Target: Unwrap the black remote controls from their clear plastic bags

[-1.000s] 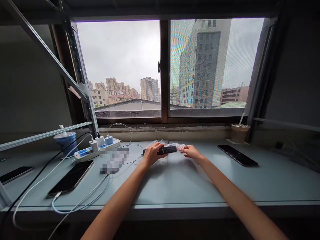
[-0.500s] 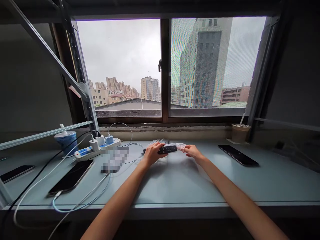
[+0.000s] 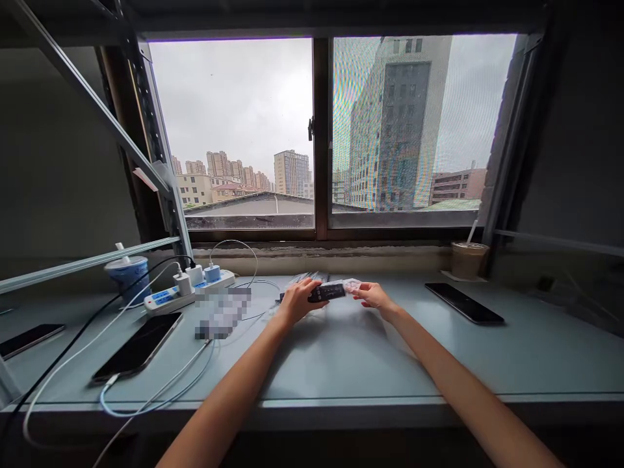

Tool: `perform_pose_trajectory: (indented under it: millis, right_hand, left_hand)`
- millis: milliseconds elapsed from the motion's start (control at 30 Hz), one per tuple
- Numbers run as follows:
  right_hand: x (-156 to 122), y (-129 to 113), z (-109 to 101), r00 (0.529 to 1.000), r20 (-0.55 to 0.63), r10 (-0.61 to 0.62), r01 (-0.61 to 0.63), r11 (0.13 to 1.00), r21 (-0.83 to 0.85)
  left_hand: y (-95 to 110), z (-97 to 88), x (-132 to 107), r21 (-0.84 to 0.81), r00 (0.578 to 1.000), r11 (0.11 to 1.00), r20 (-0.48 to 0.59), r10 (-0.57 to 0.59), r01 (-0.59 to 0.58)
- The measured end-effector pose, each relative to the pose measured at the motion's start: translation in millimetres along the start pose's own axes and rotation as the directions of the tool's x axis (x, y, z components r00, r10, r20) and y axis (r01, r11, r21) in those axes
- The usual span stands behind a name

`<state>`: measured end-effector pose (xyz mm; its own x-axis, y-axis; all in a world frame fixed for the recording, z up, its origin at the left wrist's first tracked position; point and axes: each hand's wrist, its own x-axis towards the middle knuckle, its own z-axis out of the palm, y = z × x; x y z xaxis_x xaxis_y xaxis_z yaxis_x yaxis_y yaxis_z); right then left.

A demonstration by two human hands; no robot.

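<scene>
A long black remote control [image 3: 334, 292] with small buttons lies crosswise above the table, partly hidden by my fingers. My left hand [image 3: 298, 299] is wrapped round its middle, and its left end shows beyond the hand. At the remote's right end sits a clear, crumpled plastic bag [image 3: 351, 285]. My right hand [image 3: 371, 295] pinches the edge of that bag between thumb and fingers. More clear plastic [image 3: 306, 278] shows behind my left hand; whether it belongs to the same bag I cannot tell.
On the left are a power strip [image 3: 168, 299] with plugs and cables, a charging phone [image 3: 138, 346], a pixelated device [image 3: 221, 315], another phone [image 3: 32, 338] and a blue cup [image 3: 127, 279]. To the right lie a black phone [image 3: 463, 303] and a brown drink cup [image 3: 468, 261]. A window stands behind.
The bag at the remote's right end bunches slightly differently by my right fingers. Both hands stay almost in place, and the view shifts a little.
</scene>
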<state>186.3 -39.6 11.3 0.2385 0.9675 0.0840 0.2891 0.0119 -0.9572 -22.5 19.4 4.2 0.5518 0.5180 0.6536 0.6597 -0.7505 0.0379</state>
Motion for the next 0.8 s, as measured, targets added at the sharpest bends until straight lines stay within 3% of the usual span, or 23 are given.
perform_pose_trajectory:
  millis: [400,600,800]
  right_hand:
    - [-1.9,-0.5,-1.0,0.996,0.084,-0.003,0.002,1.000,0.016]
    - [-6.5,-7.5,-0.5,0.998,0.064,-0.006,0.006,1.000,-0.006]
    - [-2.3,0.7,0.4,0.997,0.067,-0.026,0.027,0.999,-0.021]
  left_hand:
    - [5.9,-4.6,0.6,-0.006,0.999,1.000,0.035,0.021,-0.021]
    - [8.3,-8.1,0.4,0.021,0.997,1.000,0.073,0.015,-0.017]
    - [9.1,-7.3,-0.5,0.041,0.995,0.999,0.095,0.006,-0.010]
